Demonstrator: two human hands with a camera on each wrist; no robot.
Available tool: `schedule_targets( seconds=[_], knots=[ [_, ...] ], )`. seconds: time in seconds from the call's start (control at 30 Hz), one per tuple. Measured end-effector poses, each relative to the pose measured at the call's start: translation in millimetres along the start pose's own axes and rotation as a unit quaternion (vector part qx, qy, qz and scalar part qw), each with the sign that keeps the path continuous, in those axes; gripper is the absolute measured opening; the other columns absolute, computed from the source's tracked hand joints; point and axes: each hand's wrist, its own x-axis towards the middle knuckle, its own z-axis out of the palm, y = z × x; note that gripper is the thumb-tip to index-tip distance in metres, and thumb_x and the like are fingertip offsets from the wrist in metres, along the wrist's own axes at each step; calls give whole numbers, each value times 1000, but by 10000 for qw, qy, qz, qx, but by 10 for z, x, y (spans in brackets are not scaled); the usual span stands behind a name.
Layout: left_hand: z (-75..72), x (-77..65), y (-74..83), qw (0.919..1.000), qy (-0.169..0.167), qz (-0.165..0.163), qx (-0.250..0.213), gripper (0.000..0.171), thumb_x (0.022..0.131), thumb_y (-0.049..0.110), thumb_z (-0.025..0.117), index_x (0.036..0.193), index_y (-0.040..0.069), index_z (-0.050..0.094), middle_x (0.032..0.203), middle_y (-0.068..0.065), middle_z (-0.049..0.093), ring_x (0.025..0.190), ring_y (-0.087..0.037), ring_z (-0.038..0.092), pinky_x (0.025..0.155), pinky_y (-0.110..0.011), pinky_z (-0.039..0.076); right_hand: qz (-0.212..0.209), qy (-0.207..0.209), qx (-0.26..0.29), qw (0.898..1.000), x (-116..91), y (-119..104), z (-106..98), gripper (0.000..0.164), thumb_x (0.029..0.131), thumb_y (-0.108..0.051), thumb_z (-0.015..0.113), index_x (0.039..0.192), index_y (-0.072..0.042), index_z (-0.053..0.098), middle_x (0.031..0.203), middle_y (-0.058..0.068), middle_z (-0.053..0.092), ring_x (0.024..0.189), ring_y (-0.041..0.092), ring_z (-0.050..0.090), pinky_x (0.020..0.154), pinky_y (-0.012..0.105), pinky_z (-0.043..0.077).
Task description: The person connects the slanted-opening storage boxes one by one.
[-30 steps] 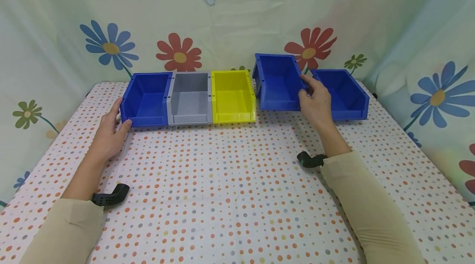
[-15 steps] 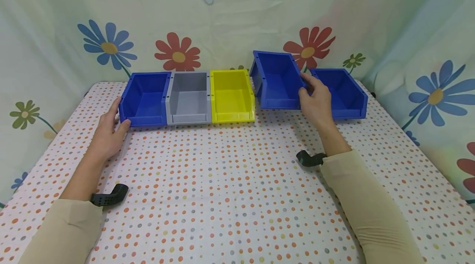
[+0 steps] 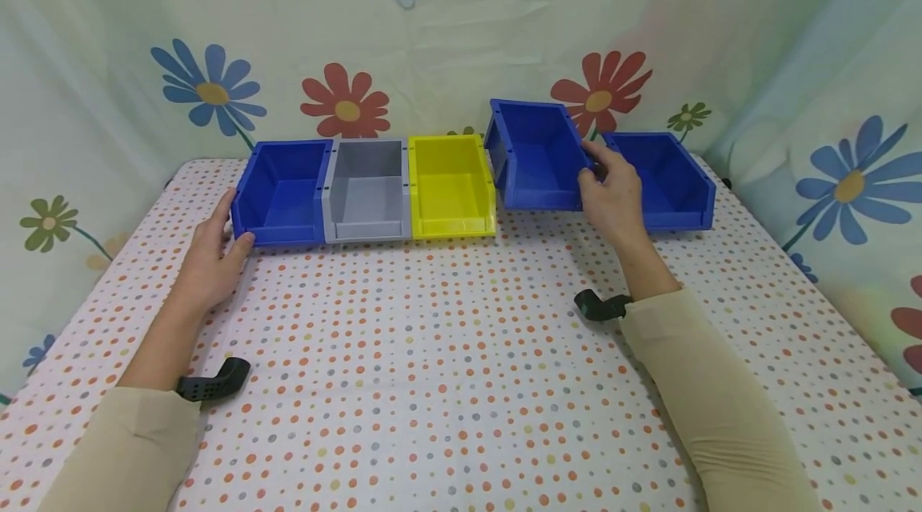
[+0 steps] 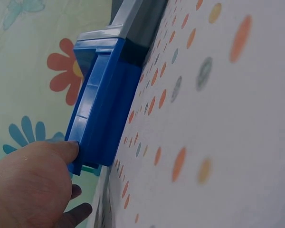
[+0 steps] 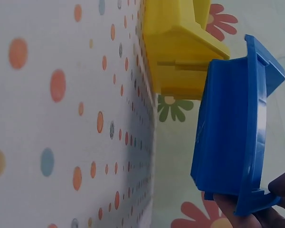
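Observation:
Along the back of the table, my right hand (image 3: 614,196) grips a blue storage bin (image 3: 543,160) by its right wall. The right wrist view shows this bin (image 5: 228,128) raised off the tablecloth, its near wall facing the camera. Thumb and fingers lie on either side of the wall's edge. At the left end of the row, my left hand (image 3: 210,260) rests against another blue bin (image 3: 284,204), thumb at the front corner and fingers along the left side. Beside that bin stand a grey bin (image 3: 369,196) and a yellow bin (image 3: 450,192), side by side.
A third blue bin (image 3: 666,184) stands at the right end, partly behind my right hand. A gap separates it from the yellow bin. The dotted tablecloth (image 3: 403,368) reaches back to a flowered curtain (image 3: 461,32). Black straps (image 3: 212,380) sit on both wrists.
The held blue bin has risen very slightly, and my right hand with it. My left hand and the other bins keep their places.

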Motion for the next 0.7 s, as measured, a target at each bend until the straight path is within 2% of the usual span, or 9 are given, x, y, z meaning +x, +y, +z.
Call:
schedule_targets(
  seconds=[0.37,0.6,0.7],
  knots=[
    [-1,-16,18,10000,46,39,25,68,112,33,35,167,32,-5,169,-30,13,145,-61,32,110,-79,32,22,88,-229,9997,13,-7,33,48,106,-10,46,154,-9,50,148,19,56,127,33,56,83,25,44],
    [0,-14,17,10000,54,41,-13,68,112,32,35,167,31,-4,169,-31,14,145,-61,31,111,-79,32,-78,80,-216,9997,22,-30,30,48,105,-9,47,153,-9,52,147,20,57,132,34,57,90,36,50],
    [4,-2,19,10000,69,44,-14,68,112,32,35,168,31,-4,169,-30,14,145,-60,32,111,-78,33,-20,40,-203,9998,22,-41,24,48,104,-9,47,153,-9,52,149,19,56,133,34,57,92,37,51]
  ],
)
